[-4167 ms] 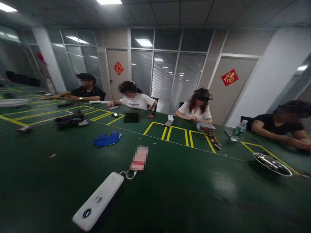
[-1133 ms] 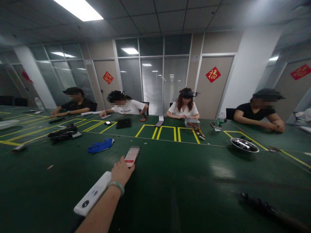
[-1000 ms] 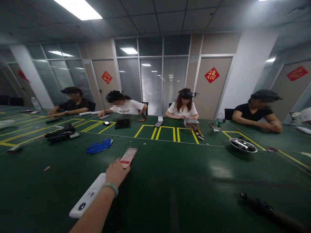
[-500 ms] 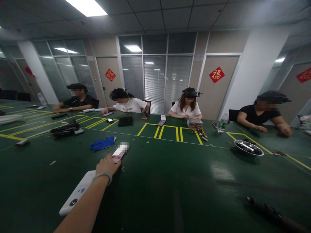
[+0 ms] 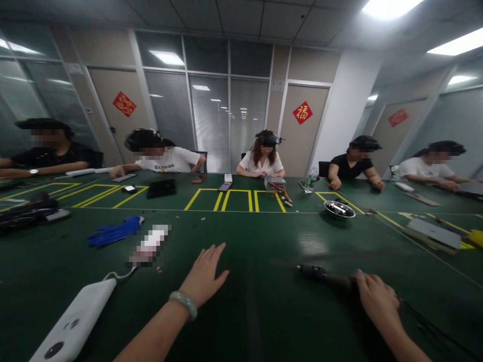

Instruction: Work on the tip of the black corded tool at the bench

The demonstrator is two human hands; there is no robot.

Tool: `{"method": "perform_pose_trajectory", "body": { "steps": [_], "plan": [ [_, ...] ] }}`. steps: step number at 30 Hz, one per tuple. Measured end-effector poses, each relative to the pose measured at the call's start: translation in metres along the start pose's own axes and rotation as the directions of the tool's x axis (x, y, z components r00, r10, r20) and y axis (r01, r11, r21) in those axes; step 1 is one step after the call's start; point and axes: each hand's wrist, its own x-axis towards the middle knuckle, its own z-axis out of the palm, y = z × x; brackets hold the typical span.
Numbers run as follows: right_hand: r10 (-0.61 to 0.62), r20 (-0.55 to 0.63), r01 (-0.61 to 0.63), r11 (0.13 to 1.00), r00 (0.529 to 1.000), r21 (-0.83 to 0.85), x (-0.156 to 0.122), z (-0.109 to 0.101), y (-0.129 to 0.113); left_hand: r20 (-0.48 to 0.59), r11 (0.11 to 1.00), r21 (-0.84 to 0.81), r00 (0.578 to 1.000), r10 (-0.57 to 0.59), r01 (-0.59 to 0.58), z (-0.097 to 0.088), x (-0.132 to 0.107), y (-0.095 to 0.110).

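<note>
Left hand [image 5: 204,274] is held flat over the green counter [image 5: 264,311], fingers spread, nothing held | right hand [image 5: 373,296] is laid on a dark tool [image 5: 320,274] at near right, grip cannot be told | phone [image 5: 149,245], power bank [image 5: 75,322] and blue glove [image 5: 113,232] lie left, metal bowl [image 5: 338,209] farther right | phone has been released since half a second earlier.

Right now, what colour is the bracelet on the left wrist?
Pale green: a smooth, rounded bracelet, clearest in the head view.
</note>
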Motion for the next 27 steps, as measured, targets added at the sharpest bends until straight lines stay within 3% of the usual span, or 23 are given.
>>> {"method": "perform_pose_trajectory", "body": {
  "steps": [3, 5, 8, 11, 15, 17, 22, 27],
  "plan": [
    [-0.117, 0.036, 0.114, 0.99, 0.992, 0.086, -0.022, 0.014, -0.076, 0.088, 0.987, -0.093, 0.986, 0.142, -0.134, 0.012, 0.003, 0.053],
    [-0.223, 0.052, 0.213, 0.963, 0.973, 0.163, -0.042, 0.019, -0.128, 0.106, 0.971, -0.131, 0.971, 0.215, -0.2, 0.02, 0.006, 0.077],
    [-0.312, 0.108, 0.259, 0.903, 0.944, 0.343, -0.068, 0.025, -0.19, 0.064, 0.964, -0.128, 0.968, 0.241, -0.232, 0.031, 0.012, 0.091],
    [-0.385, 0.176, 0.229, 0.796, 0.906, 0.56, -0.08, 0.027, -0.22, 0.057, 0.973, -0.093, 0.974, 0.218, -0.212, 0.038, 0.016, 0.087],
    [-0.478, 0.161, 0.153, 0.552, 0.863, 0.82, -0.068, 0.013, -0.207, 0.027, 0.976, -0.068, 0.978, 0.209, -0.206, 0.041, 0.015, 0.072],
    [-0.479, 0.13, 0.159, 0.517, 0.868, 0.841, -0.057, 0.001, -0.185, 0.012, 0.98, -0.068, 0.982, 0.189, -0.187, 0.04, 0.015, 0.066],
    [-0.373, 0.121, 0.212, 0.732, 0.92, 0.647, -0.046, -0.017, -0.131, 0.053, 0.986, -0.097, 0.988, 0.143, -0.137, 0.03, 0.02, 0.059],
    [-0.412, 0.247, 0.226, 0.808, 0.877, 0.545, -0.053, -0.013, -0.124, 0.079, 0.983, -0.092, 0.983, 0.166, -0.159, 0.026, 0.024, 0.057]
  ]
}}
